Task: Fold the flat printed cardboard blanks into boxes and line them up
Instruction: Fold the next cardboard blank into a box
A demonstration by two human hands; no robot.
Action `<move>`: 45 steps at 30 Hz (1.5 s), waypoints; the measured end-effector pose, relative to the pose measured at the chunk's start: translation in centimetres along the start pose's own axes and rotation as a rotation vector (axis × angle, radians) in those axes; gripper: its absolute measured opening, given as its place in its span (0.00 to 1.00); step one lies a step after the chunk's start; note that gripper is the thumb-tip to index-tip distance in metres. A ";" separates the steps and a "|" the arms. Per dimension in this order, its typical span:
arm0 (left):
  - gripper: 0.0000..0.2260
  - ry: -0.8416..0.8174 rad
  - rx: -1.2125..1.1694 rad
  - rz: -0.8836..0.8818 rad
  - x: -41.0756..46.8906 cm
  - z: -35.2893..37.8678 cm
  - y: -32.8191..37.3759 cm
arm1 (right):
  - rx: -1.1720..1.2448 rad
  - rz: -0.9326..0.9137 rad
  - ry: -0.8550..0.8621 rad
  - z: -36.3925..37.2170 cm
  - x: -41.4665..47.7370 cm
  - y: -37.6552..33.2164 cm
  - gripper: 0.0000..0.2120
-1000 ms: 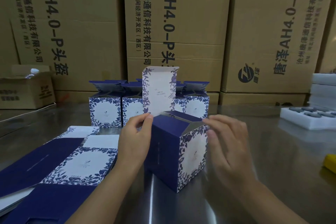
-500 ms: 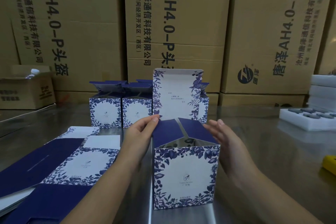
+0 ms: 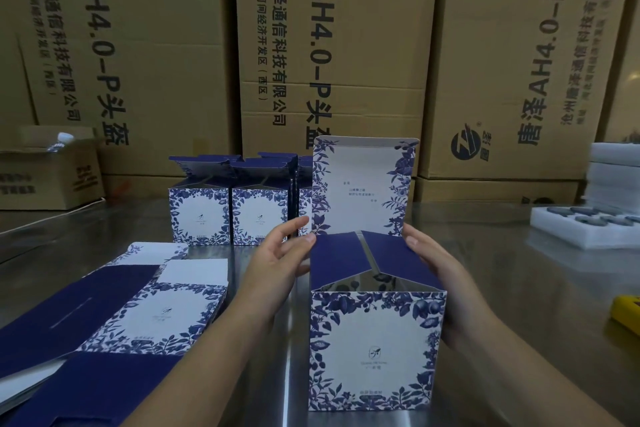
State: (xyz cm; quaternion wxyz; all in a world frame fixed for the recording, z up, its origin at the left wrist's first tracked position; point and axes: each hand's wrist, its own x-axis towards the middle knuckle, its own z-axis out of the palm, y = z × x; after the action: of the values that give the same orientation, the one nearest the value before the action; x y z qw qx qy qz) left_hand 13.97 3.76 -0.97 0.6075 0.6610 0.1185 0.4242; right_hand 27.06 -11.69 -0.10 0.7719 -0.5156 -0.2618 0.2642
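Observation:
A folded blue-and-white floral box [image 3: 375, 347] stands upright on the steel table in front of me, its printed face toward me. Its tall lid flap [image 3: 362, 189] stands up at the back and two dark blue side flaps lean inward over the opening. My left hand [image 3: 277, 270] touches the box's upper left edge with nearly straight fingers. My right hand [image 3: 438, 277] lies against its right side, thumb on the right flap. A row of finished boxes [image 3: 230, 215] stands behind, partly hidden by the lid. Flat blanks [image 3: 114, 315] lie stacked at the left.
Big brown cartons [image 3: 332, 55] wall off the back of the table. A small open carton [image 3: 48, 173] sits at the far left. White foam trays [image 3: 588, 227] lie at the right, and a yellow object [image 3: 627, 314] shows at the right edge.
The box has been turned from corner-on to printed face toward me and set a little right. Both hands have followed to its top edges.

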 end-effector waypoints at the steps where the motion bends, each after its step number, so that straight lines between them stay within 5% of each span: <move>1: 0.08 0.006 0.005 -0.005 0.0 -0.1 0.0 | -0.001 -0.006 0.003 0.0 0.1 0.0 0.13; 15: 0.10 0.081 0.110 0.016 0.0 -0.5 0.3 | -0.055 -0.127 0.004 -0.7 0.3 0.1 0.13; 18: 0.11 0.073 0.115 0.006 -0.1 -0.6 0.4 | -0.043 -0.146 0.001 -0.7 0.4 0.0 0.05; 23: 0.09 -0.006 0.106 0.022 -0.4 -0.6 0.8 | -0.092 -0.231 0.040 -0.8 0.6 0.2 0.19; 32: 0.11 -0.044 0.128 0.033 -0.2 -0.9 0.4 | -0.192 -0.260 -0.015 -1.1 0.8 0.4 0.05; 45: 0.09 0.076 0.252 0.182 -0.3 -0.5 0.5 | -0.205 -0.335 0.008 -1.0 0.4 0.2 0.08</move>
State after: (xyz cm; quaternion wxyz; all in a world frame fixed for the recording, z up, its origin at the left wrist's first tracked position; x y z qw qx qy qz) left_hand 13.25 3.83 -0.69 0.4742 0.7234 0.1332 0.4838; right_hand 28.00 -11.98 -0.54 0.7495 -0.5419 -0.3663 0.1021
